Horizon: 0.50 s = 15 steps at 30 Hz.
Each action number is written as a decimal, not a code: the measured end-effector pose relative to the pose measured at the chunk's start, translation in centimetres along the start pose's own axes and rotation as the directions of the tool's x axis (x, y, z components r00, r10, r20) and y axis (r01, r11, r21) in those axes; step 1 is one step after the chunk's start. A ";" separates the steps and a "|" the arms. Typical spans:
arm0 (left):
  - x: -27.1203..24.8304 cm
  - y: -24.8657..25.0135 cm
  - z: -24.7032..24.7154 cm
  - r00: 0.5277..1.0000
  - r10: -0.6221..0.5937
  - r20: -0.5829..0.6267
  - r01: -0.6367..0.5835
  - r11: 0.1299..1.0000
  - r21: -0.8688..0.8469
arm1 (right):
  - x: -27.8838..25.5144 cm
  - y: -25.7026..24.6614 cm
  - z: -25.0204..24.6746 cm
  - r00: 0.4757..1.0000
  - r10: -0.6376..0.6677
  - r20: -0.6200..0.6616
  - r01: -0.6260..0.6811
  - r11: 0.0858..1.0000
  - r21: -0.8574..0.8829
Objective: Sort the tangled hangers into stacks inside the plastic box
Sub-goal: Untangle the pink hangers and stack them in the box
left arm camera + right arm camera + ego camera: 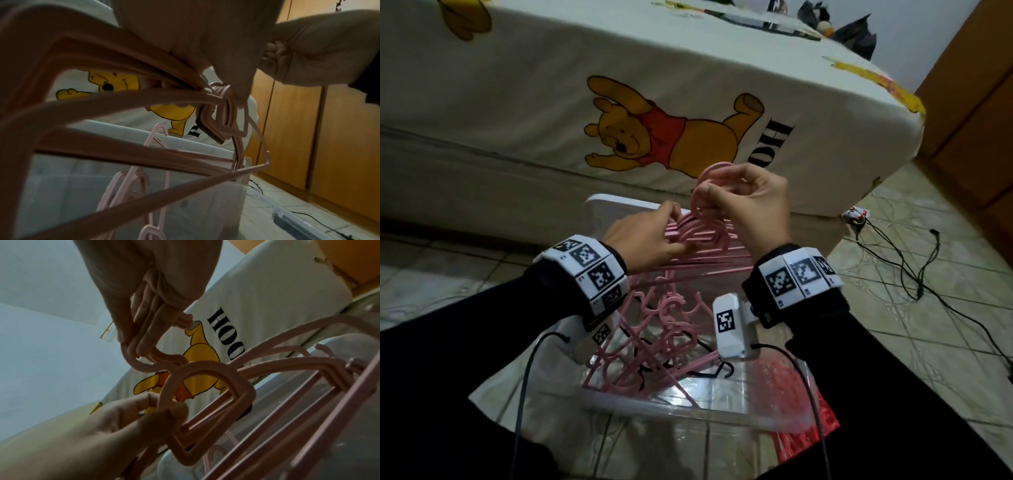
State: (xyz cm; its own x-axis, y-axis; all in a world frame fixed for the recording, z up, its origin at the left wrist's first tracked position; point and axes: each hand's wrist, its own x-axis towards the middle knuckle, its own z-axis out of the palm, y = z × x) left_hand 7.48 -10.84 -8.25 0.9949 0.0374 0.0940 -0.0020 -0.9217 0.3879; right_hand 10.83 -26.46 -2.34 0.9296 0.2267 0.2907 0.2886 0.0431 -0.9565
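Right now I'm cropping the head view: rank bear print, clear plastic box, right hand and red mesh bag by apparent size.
1. clear plastic box
2. bear print
3. right hand, though nearness to the camera inflates it
4. red mesh bag, partly hidden, so unsure

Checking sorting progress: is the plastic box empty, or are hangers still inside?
Not empty. Loose pink hangers lie tangled inside the plastic box, below the bundle gripped by the left hand and right hand.

A box (599,407) is set on the floor (914,342), a bed (517,102) behind it at 12 o'clock. Tangled hangers (654,329) lie in the box. Cables (904,267) are spread at 3 o'clock.
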 end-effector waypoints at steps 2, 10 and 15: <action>0.0 0.0 0.0 0.999 0.010 -0.033 -0.009 0.999 0.033 | 0.0 0.0 0.0 1.000 -0.006 -0.011 0.007 1.000 0.021; 0.4 -1.7 -0.3 0.997 0.000 -0.074 0.008 0.995 0.103 | 1.3 1.1 -3.0 0.955 0.102 0.280 -0.092 0.994 -0.051; 1.0 -3.1 -1.8 0.993 -0.067 -0.095 0.067 0.998 0.006 | 0.6 7.0 -3.0 0.754 0.470 0.459 -0.145 0.800 -0.581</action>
State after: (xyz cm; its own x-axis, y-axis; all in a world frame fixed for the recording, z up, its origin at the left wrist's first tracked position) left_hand 8.34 -7.24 -7.68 0.9788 0.1350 0.1543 0.0657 -0.9195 0.3876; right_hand 14.13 -28.98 -8.78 0.7311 0.6377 -0.2424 0.2293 -0.5643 -0.7931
